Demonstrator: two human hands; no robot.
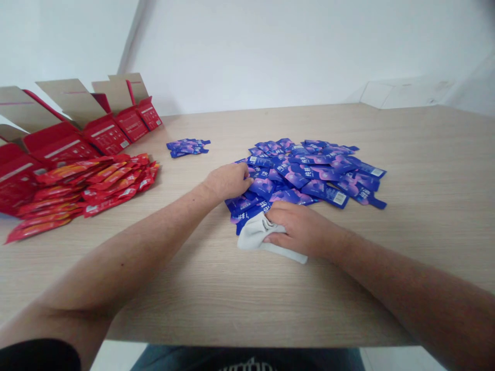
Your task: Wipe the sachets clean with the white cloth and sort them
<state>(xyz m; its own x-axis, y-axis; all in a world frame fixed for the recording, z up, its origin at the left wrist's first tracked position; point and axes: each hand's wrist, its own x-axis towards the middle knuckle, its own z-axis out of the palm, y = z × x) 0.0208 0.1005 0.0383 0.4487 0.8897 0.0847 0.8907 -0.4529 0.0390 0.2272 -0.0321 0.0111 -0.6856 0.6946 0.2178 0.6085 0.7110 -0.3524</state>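
My right hand (301, 229) clamps a white cloth (253, 236); my left hand (228, 181) sits curled on blue sachets (305, 175), grip unclear.

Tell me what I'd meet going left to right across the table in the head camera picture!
Red sachets heaped together → small pile of blue sachets → big heap of blue sachets

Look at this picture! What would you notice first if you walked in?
The big heap of shiny blue sachets in the middle of the wooden table stands out first, with the left hand on it and the right hand on a crumpled white cloth at its near edge. Off to the left, bright red sachets lie piled in front of open red cardboard boxes.
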